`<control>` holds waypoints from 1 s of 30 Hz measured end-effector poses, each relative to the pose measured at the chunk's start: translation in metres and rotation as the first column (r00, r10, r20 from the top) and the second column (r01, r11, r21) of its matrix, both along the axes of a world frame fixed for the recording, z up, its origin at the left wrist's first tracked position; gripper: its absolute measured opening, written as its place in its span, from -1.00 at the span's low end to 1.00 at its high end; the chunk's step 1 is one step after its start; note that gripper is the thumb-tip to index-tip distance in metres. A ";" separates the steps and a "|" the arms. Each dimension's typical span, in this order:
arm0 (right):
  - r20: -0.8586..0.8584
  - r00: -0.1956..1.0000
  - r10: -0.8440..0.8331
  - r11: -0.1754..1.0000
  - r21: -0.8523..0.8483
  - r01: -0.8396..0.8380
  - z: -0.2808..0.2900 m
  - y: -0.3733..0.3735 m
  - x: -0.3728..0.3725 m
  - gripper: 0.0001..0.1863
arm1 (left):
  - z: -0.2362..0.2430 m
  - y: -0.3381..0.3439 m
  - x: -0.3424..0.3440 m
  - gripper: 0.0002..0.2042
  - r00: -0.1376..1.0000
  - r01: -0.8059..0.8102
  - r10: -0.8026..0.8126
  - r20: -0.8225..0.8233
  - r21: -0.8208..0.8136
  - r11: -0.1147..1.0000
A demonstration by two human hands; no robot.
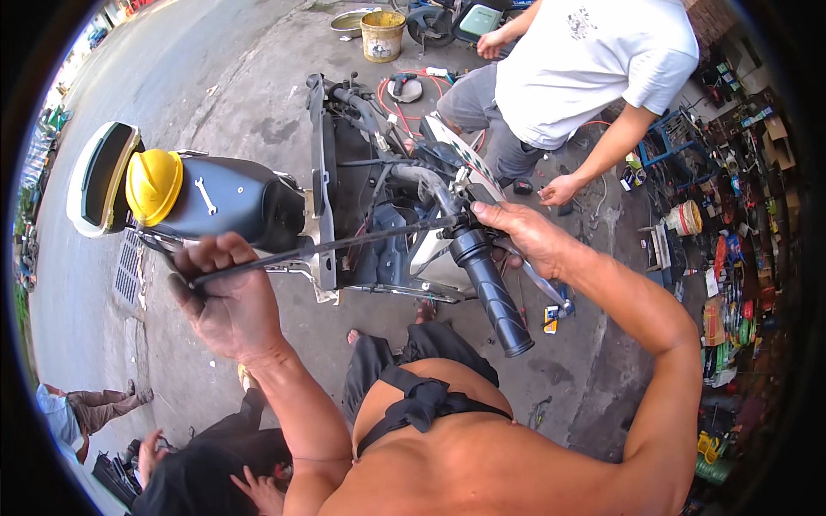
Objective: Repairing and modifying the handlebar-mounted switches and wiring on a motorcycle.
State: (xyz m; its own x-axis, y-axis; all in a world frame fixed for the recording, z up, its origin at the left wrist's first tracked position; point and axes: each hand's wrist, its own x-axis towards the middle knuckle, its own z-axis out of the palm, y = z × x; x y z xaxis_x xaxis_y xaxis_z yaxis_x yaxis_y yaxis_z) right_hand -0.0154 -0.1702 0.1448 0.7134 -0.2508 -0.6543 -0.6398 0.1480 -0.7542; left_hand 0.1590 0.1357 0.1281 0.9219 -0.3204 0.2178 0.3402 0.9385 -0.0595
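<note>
A partly stripped scooter (379,232) stands in front of me. My left hand (215,292) is raised at the left with curled fingers on a long black cable (335,243), which runs across to the handlebar. My right hand (508,228) grips the handlebar assembly just behind the black rubber grip (490,297), thumb on top by the cable's end, fingers partly hidden. A silver brake lever (542,284) sticks out beside it. A yellow hard hat (153,187) and a wrench (206,196) lie on the black seat (237,193) beyond my left hand.
A person in a white T-shirt (585,69) stands across the scooter, one hand low near its front. Others (198,473) are at lower left. Tools and parts (723,327) crowd the right side. A bucket (382,36) and red hose (422,73) are on the ground behind.
</note>
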 end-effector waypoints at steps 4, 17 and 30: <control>-0.029 0.999 -0.022 1.000 -0.011 0.022 -0.002 0.000 0.000 -0.42 | 0.005 0.004 -0.007 -0.83 0.979 0.155 -0.159 0.126 0.046 0.987; -0.036 0.997 0.063 0.996 -0.054 -0.065 0.012 0.002 0.003 -0.40 | 0.035 0.039 0.010 -0.81 0.385 -0.922 -0.323 0.865 0.376 -0.092; -0.021 0.999 0.038 0.998 -0.041 -0.039 0.009 0.004 0.004 -0.39 | 0.039 -0.038 -0.011 -0.66 0.883 -0.322 0.421 -0.209 0.383 0.866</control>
State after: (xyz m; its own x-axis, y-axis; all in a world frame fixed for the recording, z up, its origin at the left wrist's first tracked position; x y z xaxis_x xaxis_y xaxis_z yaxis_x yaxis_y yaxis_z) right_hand -0.0113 -0.1667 0.1539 0.7095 -0.2506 -0.6586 -0.6598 0.0918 -0.7458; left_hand 0.1481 0.0977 0.1674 0.9915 0.0516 -0.1192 -0.0224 0.9719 0.2345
